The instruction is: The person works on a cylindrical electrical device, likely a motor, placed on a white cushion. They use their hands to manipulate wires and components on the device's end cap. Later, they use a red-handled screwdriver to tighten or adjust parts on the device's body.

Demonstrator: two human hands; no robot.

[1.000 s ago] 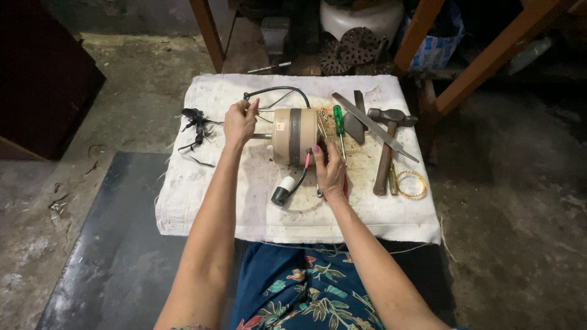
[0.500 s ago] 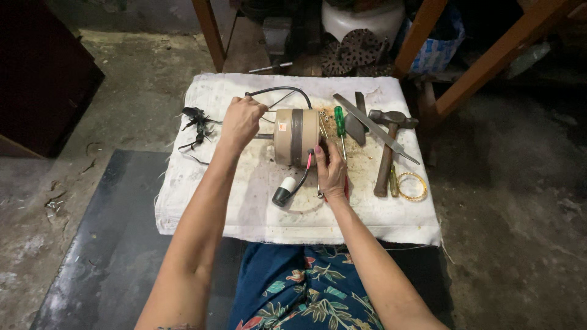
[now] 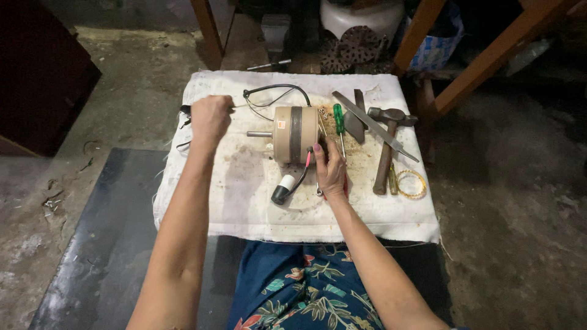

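A beige cylindrical motor (image 3: 295, 134) with a dark band lies on its side on the cloth-covered worktop (image 3: 244, 208), shaft pointing left. The right hand (image 3: 330, 171) rests against the motor's near right end, fingers (image 3: 318, 148) pressed together on the casing. The left hand (image 3: 210, 118) is closed in a fist well left of the motor, apart from it, fingers curled around a thin tool I cannot make out. A green screwdriver (image 3: 337, 116), file (image 3: 373, 125) and hammer (image 3: 385, 153) lie to the right
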